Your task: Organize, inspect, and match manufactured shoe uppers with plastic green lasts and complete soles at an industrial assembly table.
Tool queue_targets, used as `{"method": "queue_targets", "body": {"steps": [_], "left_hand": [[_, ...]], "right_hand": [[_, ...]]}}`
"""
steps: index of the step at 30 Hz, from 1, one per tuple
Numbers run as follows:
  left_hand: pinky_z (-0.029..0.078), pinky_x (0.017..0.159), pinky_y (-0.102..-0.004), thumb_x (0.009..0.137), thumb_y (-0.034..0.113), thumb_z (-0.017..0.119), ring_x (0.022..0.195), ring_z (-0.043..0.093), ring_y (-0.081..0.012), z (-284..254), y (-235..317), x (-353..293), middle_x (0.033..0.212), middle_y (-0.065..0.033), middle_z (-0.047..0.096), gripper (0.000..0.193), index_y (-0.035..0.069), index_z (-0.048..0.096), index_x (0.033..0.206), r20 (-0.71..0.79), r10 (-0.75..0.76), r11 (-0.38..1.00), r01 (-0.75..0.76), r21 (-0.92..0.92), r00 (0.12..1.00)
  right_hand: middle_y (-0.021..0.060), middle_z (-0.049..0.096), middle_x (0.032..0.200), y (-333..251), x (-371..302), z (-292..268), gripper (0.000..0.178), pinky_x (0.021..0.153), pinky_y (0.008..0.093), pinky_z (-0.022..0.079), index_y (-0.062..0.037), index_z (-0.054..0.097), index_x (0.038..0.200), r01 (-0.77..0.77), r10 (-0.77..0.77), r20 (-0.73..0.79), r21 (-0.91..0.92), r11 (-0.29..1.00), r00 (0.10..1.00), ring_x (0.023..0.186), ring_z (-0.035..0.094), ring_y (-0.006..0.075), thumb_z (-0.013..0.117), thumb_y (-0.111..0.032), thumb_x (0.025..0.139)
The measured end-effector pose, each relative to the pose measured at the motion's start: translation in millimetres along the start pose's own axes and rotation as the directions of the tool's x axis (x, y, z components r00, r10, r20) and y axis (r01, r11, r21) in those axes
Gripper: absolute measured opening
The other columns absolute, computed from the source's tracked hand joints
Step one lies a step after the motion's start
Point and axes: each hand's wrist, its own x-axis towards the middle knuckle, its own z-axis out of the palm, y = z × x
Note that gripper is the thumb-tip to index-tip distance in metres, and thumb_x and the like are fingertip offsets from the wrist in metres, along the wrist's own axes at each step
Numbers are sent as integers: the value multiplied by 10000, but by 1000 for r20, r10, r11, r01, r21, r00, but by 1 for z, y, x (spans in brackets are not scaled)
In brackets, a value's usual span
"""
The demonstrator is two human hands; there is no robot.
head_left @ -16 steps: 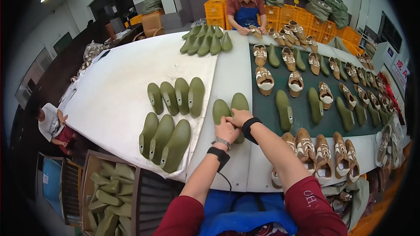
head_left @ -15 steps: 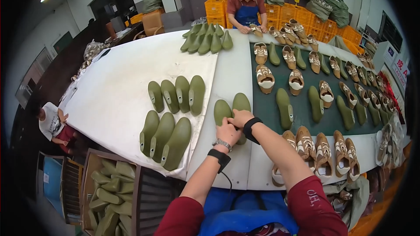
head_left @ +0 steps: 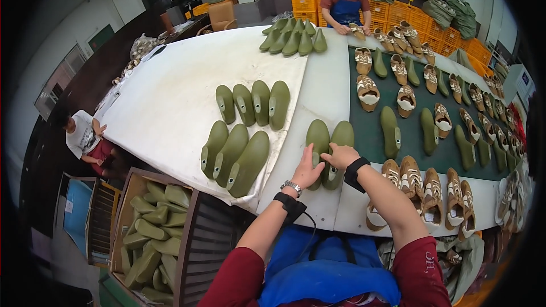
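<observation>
Two green shoe lasts stand side by side on the white strip in front of me: a left last (head_left: 317, 132) and a right last (head_left: 343, 132). My left hand (head_left: 306, 171) lies against the near part of the left last, fingers stretched and thumb apart. Over the right last, my right hand (head_left: 343, 158) rests with its thumb and forefinger spread toward the left one. Neither hand is wrapped round a last. Part of each last's heel end is hidden by my hands.
Several green lasts (head_left: 248, 162) stand left on the white cloth (head_left: 170, 96); another cluster (head_left: 290, 40) is at the back. Brown-and-white shoes (head_left: 368, 92) and lasts line the green conveyor belt (head_left: 369, 136). A box of lasts (head_left: 187, 204) is lower left. A co-worker (head_left: 345, 5) handles a shoe opposite.
My hands have come apart slightly, the left one's fingers now stretched out along its last. The view has shifted, so the whole table appears farther right and higher or lower in places.
</observation>
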Motion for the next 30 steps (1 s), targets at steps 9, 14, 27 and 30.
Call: {"method": "queue_targets", "body": {"steps": [9, 14, 27, 30], "left_hand": [[386, 854, -435, 682, 86, 605, 952, 477, -354, -167, -24, -3, 1015, -191, 535, 373, -14, 528, 1033, -399, 290, 840, -31, 542, 870], [393, 929, -376, 668, 150, 658, 1083, 491, -320, -283, -153, -20, 1172, -221, 507, 670, -24, 388, 1256, -474, -366, 848, 497, 184, 801], [438, 862, -310, 641, 27, 624, 1018, 541, -244, -197, -115, -22, 1140, -169, 537, 726, 59, 344, 1310, -100, -478, 878, 476, -47, 873], [429, 872, -311, 666, 46, 604, 1034, 527, -264, -172, -87, -30, 1150, -196, 519, 720, 34, 303, 1320, -94, -437, 899, 437, -27, 894]], "right_hand": [[304, 318, 1309, -4, -4, 21, 470, 755, 403, 491, -155, 432, 1258, -19, 1, -226, -79, 997, 974, 863, 607, 377, 409, -431, 878], [264, 333, 1298, -15, 6, 29, 401, 717, 432, 494, -109, 479, 1188, 16, -38, -179, -125, 992, 983, 849, 612, 368, 495, -259, 816], [278, 284, 1324, -3, 2, 24, 564, 780, 506, 462, -227, 334, 1335, -39, 20, -128, -146, 989, 992, 885, 600, 368, 472, -181, 790], [265, 298, 1318, -10, 1, 19, 523, 786, 512, 456, -241, 338, 1332, -53, 37, -115, -136, 989, 993, 899, 593, 366, 439, -205, 820]]}}
